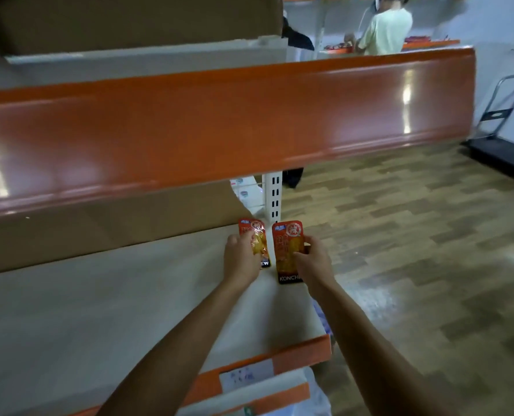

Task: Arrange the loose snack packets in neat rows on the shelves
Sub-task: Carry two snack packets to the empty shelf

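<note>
The person is working at the far right end of a pale shelf (114,295), close to the white slotted upright (273,193) and under the orange lip of the upper shelf (219,121). The left grip (242,259) is curling its fingers over the left snack packet (261,250) and holding it down by its left side. The right grip (312,259) is pinching the right snack packet (285,244), with the thumb on the printed face and the fingers round the right edge. Both packets are sitting face up on the shelf, side by side with a narrow gap between them. Their long sides are running front to back, and the left one is lying slightly further back than the right.

As a judgement, the task is only starting. These 2 packets are the only ones showing on this shelf, and they are not yet level with each other. The row is looking like it is being started from the right end, so squaring this pair and then filling leftward along the shelf is what is remaining. No supply of loose packets is showing here, so how many are left cannot be told. Another person (384,28) is standing at a far shelf, and a trolley (501,115) is standing on the wood floor (399,235).
</note>
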Tool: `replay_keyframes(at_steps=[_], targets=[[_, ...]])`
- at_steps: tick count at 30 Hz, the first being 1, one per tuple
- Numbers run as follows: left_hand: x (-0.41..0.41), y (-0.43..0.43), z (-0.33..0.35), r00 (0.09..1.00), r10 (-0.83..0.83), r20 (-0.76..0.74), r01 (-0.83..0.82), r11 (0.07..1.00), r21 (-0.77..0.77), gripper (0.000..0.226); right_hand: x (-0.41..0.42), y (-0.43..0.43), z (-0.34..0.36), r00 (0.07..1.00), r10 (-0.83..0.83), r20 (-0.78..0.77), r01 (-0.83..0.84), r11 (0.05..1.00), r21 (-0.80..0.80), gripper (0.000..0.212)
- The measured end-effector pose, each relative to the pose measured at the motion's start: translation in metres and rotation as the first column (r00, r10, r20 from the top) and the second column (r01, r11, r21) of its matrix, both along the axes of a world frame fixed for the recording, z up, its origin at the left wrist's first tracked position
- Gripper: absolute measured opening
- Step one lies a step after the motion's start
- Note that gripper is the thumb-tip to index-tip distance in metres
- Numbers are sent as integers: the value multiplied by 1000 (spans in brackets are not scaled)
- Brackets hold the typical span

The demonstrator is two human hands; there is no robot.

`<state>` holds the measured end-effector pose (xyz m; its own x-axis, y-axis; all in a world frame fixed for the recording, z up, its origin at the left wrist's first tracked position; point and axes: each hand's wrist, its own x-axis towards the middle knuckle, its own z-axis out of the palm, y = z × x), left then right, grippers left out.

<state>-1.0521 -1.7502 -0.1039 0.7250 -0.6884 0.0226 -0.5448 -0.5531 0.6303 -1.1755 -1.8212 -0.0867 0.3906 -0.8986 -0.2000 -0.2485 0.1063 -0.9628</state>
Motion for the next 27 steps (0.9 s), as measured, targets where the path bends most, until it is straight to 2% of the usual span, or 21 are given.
replay_keyframes(at_steps=[4, 13, 17, 27], targets=[[6, -9, -1, 995, 21, 102, -28, 997, 67, 55, 7, -10, -7, 1000, 26, -6, -26, 1000, -13, 36], [9, -19, -7, 988, 13, 155, -25, 996, 81, 51, 10, -23, -15, 989, 109, -98, -116, 991, -64, 26], [8, -25, -8, 986, 32, 166, -46, 995, 84, 51, 10, -28, -16, 977, 182, -111, -189, 980, -56, 28], [17, -21, -11, 989, -7, 146, -3, 998, 65, 44, 18, -37, -11, 965, 231, -126, -245, 963, -113, 30]])
